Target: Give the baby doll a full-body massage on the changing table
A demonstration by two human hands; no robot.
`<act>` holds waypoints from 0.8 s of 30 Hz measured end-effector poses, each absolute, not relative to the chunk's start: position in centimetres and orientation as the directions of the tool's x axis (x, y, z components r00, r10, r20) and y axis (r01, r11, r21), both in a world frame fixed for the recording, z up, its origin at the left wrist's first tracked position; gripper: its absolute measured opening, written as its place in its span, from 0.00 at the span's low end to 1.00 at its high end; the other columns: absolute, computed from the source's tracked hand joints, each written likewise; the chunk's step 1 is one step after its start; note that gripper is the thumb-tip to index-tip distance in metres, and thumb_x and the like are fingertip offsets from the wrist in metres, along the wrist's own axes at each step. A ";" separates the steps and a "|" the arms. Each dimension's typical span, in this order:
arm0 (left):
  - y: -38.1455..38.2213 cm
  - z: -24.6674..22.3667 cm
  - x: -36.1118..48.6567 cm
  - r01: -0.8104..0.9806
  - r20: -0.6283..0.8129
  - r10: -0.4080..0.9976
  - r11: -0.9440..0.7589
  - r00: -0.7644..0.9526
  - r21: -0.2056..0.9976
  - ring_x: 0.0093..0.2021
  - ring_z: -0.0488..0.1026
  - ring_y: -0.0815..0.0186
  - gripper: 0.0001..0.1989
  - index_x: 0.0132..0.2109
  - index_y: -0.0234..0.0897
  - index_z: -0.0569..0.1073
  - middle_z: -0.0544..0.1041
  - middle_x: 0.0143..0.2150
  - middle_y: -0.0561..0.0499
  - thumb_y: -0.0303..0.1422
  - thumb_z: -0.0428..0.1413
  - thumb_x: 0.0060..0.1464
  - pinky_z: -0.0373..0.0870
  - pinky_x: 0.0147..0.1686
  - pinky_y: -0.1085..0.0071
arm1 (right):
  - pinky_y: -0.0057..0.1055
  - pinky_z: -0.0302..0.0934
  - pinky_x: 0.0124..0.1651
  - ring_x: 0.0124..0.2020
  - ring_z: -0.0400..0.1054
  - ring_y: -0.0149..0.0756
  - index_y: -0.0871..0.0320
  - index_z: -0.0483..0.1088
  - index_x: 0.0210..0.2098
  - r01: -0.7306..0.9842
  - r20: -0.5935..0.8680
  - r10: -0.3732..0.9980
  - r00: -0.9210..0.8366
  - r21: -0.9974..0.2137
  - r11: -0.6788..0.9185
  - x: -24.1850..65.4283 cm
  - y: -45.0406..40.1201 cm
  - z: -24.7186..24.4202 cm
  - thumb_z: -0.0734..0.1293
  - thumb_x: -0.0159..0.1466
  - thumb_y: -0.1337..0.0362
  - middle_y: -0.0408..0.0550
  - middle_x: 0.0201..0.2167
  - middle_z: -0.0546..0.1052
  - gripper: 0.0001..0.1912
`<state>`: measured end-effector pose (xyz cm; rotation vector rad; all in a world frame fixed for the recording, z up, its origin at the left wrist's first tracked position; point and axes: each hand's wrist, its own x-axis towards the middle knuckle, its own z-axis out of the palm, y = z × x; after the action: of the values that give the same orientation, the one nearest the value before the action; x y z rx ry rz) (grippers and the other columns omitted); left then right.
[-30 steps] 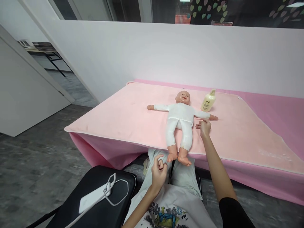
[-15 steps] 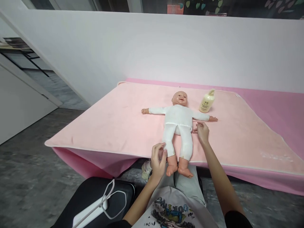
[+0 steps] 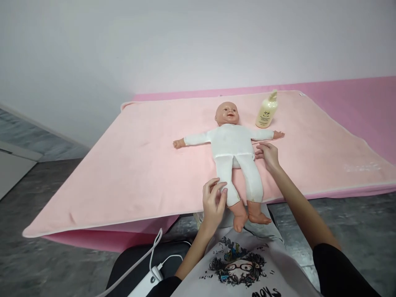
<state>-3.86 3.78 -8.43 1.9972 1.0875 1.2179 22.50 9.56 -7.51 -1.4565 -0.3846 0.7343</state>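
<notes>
A baby doll [image 3: 232, 142] in a white suit lies on its back on a pink blanket [image 3: 148, 156], arms spread, its bare feet past the front edge. My left hand [image 3: 213, 204] touches the doll's leg on the left, its fingers apart and slightly curled. Beside the doll's waist on the right is my right hand [image 3: 268, 156], fingers loosely spread with nothing held. A pale yellow pump bottle [image 3: 266, 110] stands on the blanket above the doll's outstretched right-side arm.
Behind the blanket rises a white wall [image 3: 198, 45]. A darker pink cover [image 3: 365, 99] shows at the right. On a black seat [image 3: 123, 264] at the lower left lies a white device [image 3: 147, 286] with a cable.
The camera view has tilted and turned. My left hand has shifted slightly onto the doll's leg; my right hand stays beside the waist.
</notes>
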 end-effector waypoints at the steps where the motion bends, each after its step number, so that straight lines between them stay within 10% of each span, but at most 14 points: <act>1: 3.7 -8.5 -3.9 0.346 0.454 0.850 -0.524 0.266 0.778 0.51 0.66 0.65 0.10 0.44 0.40 0.73 0.66 0.48 0.46 0.31 0.50 0.56 0.66 0.51 0.66 | 0.21 0.62 0.16 0.17 0.66 0.26 0.63 0.67 0.32 -0.314 -0.265 0.672 0.692 -0.948 -0.050 22.7 9.9 -7.3 0.61 0.52 0.75 0.44 0.23 0.73 0.07; 13: 3.6 -8.7 -4.3 0.397 0.504 0.808 -0.589 0.304 0.704 0.49 0.67 0.64 0.11 0.42 0.39 0.72 0.67 0.46 0.44 0.27 0.48 0.55 0.70 0.46 0.65 | 0.17 0.61 0.18 0.23 0.68 0.27 0.60 0.60 0.33 -0.722 -0.537 0.684 0.493 -0.692 -0.023 25.2 15.6 -4.9 0.55 0.64 0.68 0.45 0.24 0.70 0.05; 20: 2.3 -11.1 -6.1 0.444 0.757 0.421 -0.875 0.500 0.193 0.53 0.66 0.61 0.21 0.52 0.41 0.68 0.70 0.48 0.43 0.23 0.49 0.50 0.70 0.48 0.62 | 0.17 0.44 0.10 0.11 0.50 0.20 0.55 0.56 0.31 -0.631 -0.469 0.582 0.664 -0.770 0.100 25.4 17.9 -6.5 0.58 0.63 0.57 0.34 0.18 0.62 0.10; 24: 0.8 -12.7 -5.9 0.476 0.759 0.381 -0.873 0.529 0.106 0.57 0.64 0.58 0.18 0.50 0.39 0.68 0.70 0.50 0.42 0.28 0.51 0.51 0.68 0.51 0.59 | 0.18 0.49 0.11 0.11 0.50 0.21 0.54 0.56 0.34 -0.553 -0.394 0.477 0.785 -0.793 0.256 24.9 18.1 -7.2 0.57 0.63 0.55 0.34 0.18 0.62 0.09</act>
<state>-5.94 0.85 -12.75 2.8450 0.8012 1.3655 24.91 18.11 -7.18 -1.1102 0.0789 0.7003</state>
